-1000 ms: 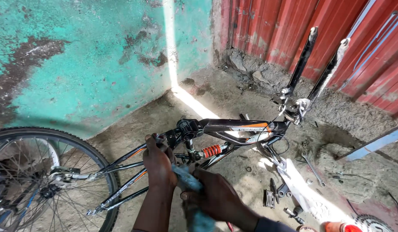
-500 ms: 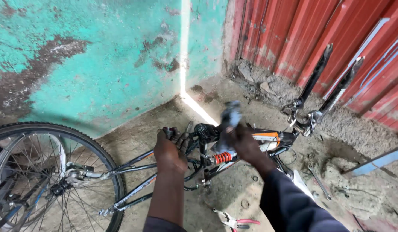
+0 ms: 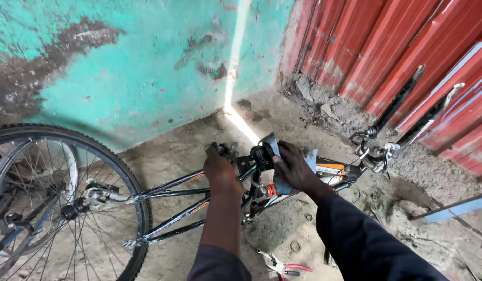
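Black rubber and spokes fill the left: the rear wheel (image 3: 54, 203) stands close to the teal wall (image 3: 121, 67), so there's hardly any room on that side. The bike frame (image 3: 173, 205) lies upside down on the dirt floor (image 3: 293, 229). The left hand (image 3: 220, 169) has its fingers curled shut around the pedal (image 3: 223, 151); if the crank swings, knuckles could hit the frame tubes. The right hand (image 3: 293, 169) presses a grey rag (image 3: 303, 156) against the crank hub, fingers wrapped over it, and loose cloth might snag in there. Red-handled pliers (image 3: 280, 266) lie near the person's arms, easy to kneel on. The fork (image 3: 407, 112) leans on the red metal sheet (image 3: 407, 47), boxing in the right side.
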